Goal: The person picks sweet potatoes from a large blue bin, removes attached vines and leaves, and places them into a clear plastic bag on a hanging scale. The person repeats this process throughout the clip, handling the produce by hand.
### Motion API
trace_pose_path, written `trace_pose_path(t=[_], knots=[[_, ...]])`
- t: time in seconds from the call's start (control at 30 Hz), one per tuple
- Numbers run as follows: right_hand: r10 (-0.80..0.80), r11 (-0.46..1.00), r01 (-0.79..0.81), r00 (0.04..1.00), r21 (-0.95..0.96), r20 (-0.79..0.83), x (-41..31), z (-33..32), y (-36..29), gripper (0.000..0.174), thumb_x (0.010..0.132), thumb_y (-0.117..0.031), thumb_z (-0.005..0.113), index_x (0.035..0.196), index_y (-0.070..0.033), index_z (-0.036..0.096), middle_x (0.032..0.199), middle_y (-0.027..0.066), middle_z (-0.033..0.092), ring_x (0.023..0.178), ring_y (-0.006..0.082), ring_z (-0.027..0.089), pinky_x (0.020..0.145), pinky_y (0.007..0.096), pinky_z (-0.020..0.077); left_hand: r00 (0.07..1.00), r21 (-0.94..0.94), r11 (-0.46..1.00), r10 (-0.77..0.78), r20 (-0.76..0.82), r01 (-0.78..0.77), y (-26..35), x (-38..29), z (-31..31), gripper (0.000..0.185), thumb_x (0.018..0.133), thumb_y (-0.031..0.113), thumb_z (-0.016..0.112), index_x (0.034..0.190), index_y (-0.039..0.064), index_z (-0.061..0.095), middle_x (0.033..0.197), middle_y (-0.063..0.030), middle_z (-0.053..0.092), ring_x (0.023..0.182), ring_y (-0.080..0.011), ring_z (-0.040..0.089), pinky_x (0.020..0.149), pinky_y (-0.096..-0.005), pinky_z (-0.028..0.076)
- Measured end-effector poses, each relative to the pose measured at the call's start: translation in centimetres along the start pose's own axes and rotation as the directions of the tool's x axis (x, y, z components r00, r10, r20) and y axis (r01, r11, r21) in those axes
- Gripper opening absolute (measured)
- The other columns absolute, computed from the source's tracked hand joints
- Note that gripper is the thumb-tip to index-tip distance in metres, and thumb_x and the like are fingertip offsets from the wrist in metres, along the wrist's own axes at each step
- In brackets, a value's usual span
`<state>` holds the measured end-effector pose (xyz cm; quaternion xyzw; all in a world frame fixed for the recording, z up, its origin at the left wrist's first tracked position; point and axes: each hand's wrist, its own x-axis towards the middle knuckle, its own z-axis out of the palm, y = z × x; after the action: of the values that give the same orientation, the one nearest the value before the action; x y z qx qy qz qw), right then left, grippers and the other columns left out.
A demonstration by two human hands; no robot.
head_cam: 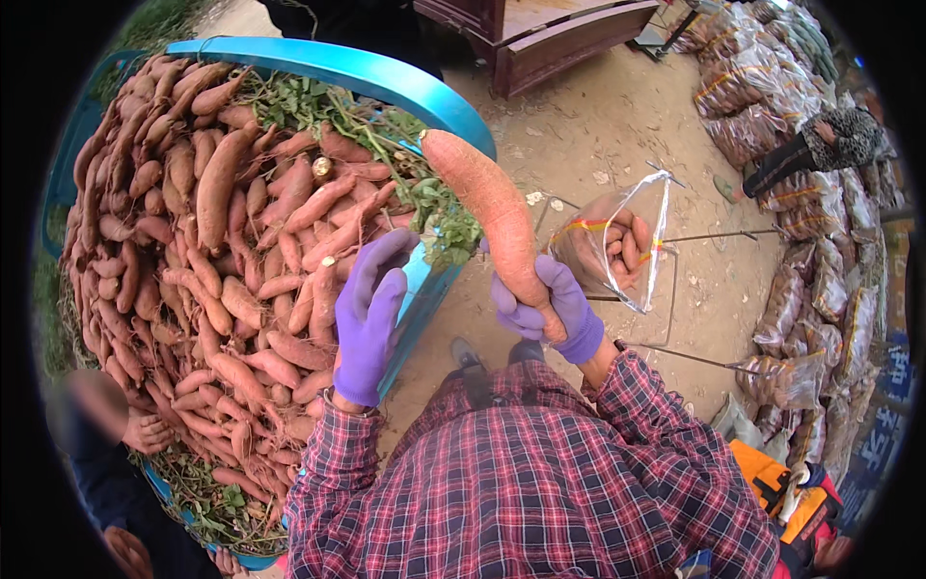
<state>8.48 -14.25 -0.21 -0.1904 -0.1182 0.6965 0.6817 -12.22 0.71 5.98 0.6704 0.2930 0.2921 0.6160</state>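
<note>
A large, curved sweet potato [483,195] stands upright from my right hand [553,307], which wears a purple glove and grips its narrow lower end. My left hand [370,311], gloved alike, hovers at the near edge of a big heap of sweet potatoes [239,289]; its fingers are apart and nothing is in them. The heap lies in a blue-rimmed cart bed [347,61], with green vines [441,210] along its edge. Right of my right hand, a clear plastic bag [582,242] hangs wide-mouthed on a metal frame [669,297], with several sweet potatoes [626,246] inside.
Filled plastic bags [781,311] are stacked along the right. A person in dark trousers [778,166] stands beside them. At lower left, another person's hand [148,433] rests by the heap. A dark red wooden cart [571,47] stands ahead on the dirt ground [579,123].
</note>
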Motion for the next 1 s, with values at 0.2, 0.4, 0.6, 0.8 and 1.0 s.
trace_pose_path(t=[0.2, 0.4, 0.6, 0.8, 1.0], knots=[[-0.199, 0.935, 0.266, 0.941, 0.233, -0.275, -10.6, -13.2, -2.2, 0.060, 0.111, -0.057, 0.055, 0.141, -0.005, 0.055, 0.087, 0.0075, 0.064, 0.047, 0.0064, 0.046, 0.043, 0.0242, 0.0390, 0.990, 0.121, 0.992, -0.041, 0.132, 0.025, -1.9, 0.9, 7.7, 0.037, 0.106, 0.012, 0.054, 0.137, -0.004, 0.066, 0.137, -0.0138, 0.066, 0.129, -0.0239, 0.061, 0.115, -0.0369, 0.044], [-0.168, 0.974, 0.218, 0.556, -0.052, -0.814, -14.8, -29.6, -5.0, 0.031, 0.109, -0.037, 0.068, 0.117, -0.008, 0.063, 0.086, 0.0054, 0.063, 0.054, 0.0088, 0.050, 0.050, 0.0242, 0.0415, 0.977, 0.529, 0.830, 0.214, -0.008, -0.177, -5.8, 4.9, 9.3, 0.036, 0.106, 0.005, 0.058, 0.140, -0.003, 0.065, 0.140, -0.0175, 0.064, 0.130, -0.0300, 0.060, 0.114, -0.0413, 0.046], [-0.172, 0.982, 0.018, 0.495, -0.187, -0.852, -13.2, -44.2, -8.8, 0.030, 0.103, -0.034, 0.073, 0.109, -0.005, 0.069, 0.083, 0.0034, 0.064, 0.061, 0.0124, 0.057, 0.051, 0.0285, 0.0417, 0.973, 0.744, 0.650, 0.233, 0.001, -0.156, -8.3, 5.8, 8.7, 0.034, 0.105, 0.005, 0.059, 0.138, -0.003, 0.066, 0.136, -0.0174, 0.062, 0.128, -0.0330, 0.060, 0.112, -0.0438, 0.046], [-0.157, 0.949, -0.200, 0.370, -0.244, -0.916, -11.4, -49.4, -10.2, 0.038, 0.105, -0.044, 0.068, 0.105, -0.006, 0.071, 0.070, 0.0036, 0.060, 0.054, 0.0161, 0.054, 0.053, 0.0307, 0.0444, 0.965, 0.827, 0.558, 0.248, -0.088, -0.068, -10.2, 4.4, 8.9, 0.036, 0.102, 0.006, 0.060, 0.137, -0.003, 0.066, 0.141, -0.0201, 0.056, 0.132, -0.0347, 0.055, 0.111, -0.0475, 0.046], [-0.185, 0.867, -0.428, 0.203, -0.257, -0.962, -14.2, -56.8, -6.0, 0.040, 0.103, -0.045, 0.069, 0.092, -0.008, 0.062, 0.068, 0.0047, 0.060, 0.050, 0.0184, 0.054, 0.047, 0.0344, 0.0431, 0.968, 0.810, 0.584, 0.227, -0.110, -0.045, -10.4, 4.9, 8.3, 0.037, 0.103, 0.012, 0.060, 0.136, -0.002, 0.066, 0.138, -0.0197, 0.056, 0.130, -0.0351, 0.053, 0.112, -0.0481, 0.042]])
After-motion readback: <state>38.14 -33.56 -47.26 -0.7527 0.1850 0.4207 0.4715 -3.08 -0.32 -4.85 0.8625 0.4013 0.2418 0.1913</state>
